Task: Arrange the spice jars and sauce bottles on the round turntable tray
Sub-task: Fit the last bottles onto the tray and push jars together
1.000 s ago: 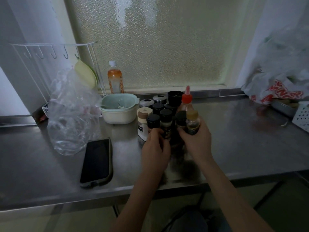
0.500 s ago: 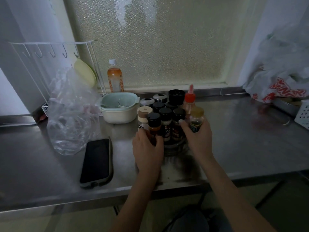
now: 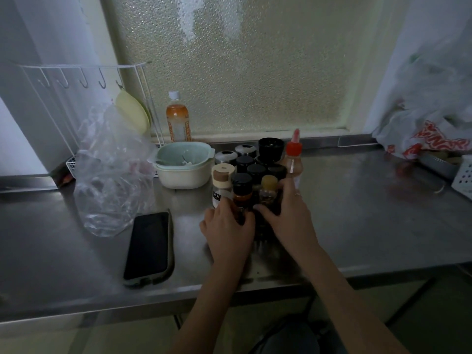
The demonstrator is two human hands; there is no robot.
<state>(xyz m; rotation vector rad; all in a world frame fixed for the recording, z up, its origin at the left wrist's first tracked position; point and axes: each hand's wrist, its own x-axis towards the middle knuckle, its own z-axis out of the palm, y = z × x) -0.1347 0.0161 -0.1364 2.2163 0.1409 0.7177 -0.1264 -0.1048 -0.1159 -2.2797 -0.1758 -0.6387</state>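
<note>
Several spice jars and sauce bottles stand packed together on the round turntable tray [image 3: 261, 229], which shows only as a dark sliver between my hands. My left hand [image 3: 228, 232] curls around the base of a black-capped jar of orange spice [image 3: 241, 189] at the front left. My right hand [image 3: 290, 218] wraps the gold-capped bottle [image 3: 268, 187] at the front, thumb raised behind it. A white jar with a tan lid [image 3: 221, 181] stands at the left, a red-nozzled sauce bottle [image 3: 293, 157] at the right, and a black cup-shaped lid [image 3: 271, 148] at the back.
A phone [image 3: 149, 247] lies left of my hands near the steel counter's front edge [image 3: 102, 301]. A clear plastic bag [image 3: 112, 175], a stacked bowl [image 3: 184, 166] and an orange drink bottle [image 3: 178, 118] stand at the left and back. Plastic bags [image 3: 429, 118] and a white basket [image 3: 466, 175] fill the right.
The gold-capped bottle has shifted from the right side of the cluster to its front centre with my right hand. My left hand has dropped lower at the front left.
</note>
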